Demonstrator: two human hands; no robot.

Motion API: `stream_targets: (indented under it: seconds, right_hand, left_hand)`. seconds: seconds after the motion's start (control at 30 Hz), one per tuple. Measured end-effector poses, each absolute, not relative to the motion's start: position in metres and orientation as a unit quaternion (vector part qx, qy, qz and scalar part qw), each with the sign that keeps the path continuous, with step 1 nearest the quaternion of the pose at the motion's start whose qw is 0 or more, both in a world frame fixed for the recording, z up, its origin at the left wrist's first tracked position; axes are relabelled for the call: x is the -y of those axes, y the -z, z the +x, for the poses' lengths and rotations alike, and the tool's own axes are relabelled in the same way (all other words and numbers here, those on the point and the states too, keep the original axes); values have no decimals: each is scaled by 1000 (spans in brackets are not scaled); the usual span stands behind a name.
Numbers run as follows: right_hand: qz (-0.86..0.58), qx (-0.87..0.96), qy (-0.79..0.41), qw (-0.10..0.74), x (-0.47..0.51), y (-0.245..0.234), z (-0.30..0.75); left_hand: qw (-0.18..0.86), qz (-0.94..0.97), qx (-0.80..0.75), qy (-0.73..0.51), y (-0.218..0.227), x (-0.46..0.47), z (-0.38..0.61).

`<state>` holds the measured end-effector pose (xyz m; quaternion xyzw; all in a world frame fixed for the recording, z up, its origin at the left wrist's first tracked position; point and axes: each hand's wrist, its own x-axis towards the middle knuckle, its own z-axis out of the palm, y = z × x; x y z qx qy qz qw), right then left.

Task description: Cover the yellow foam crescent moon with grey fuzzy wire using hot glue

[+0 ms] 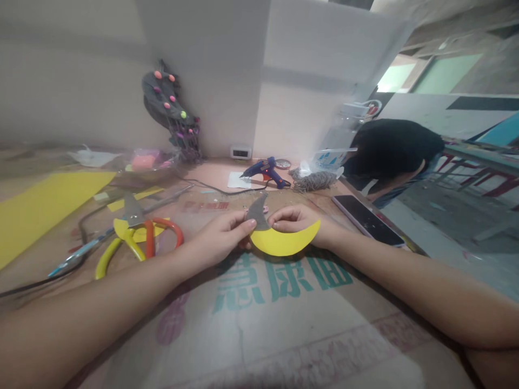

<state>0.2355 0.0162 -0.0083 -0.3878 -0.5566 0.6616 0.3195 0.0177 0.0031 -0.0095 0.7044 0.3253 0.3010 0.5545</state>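
A yellow crescent-shaped paper cutout (284,241) is held over the cardboard-covered table (259,324). A grey pointed cutout (258,212) sits on the crescent's upper left end. My left hand (223,233) pinches the grey piece and the crescent's left tip between thumb and fingers. My right hand (298,220) is closed on the crescent's upper edge from the right, fingers curled over it beside the grey piece.
Red-handled scissors (156,229) and yellow-handled pliers (121,246) lie at left near yellow paper sheets (36,208). A blue glue gun (265,172), grey yarn (312,181) and a phone (367,219) lie behind. A dark decorated craft (170,108) leans on the wall. A person in black (391,151) sits at right.
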Motion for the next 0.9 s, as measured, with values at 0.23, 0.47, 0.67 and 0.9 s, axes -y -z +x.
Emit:
stream_targets:
  seconds: [0.23, 0.47, 0.67, 0.9]
  right_hand:
    - [-380, 591, -633, 324, -16, 12, 239]
    - [-397, 713, -439, 376, -12, 9, 237]
    - [-409, 748, -397, 341, 0, 0, 222]
    - [-386, 739, -449, 320, 6, 2, 218]
  left_hand:
    - [550, 702, -341, -298, 6, 0, 19]
    - [452, 756, -383, -280, 6, 2, 17]
    - [364, 820, -363, -252, 5, 5, 19]
    - [364, 820, -357, -260, 3, 5, 18]
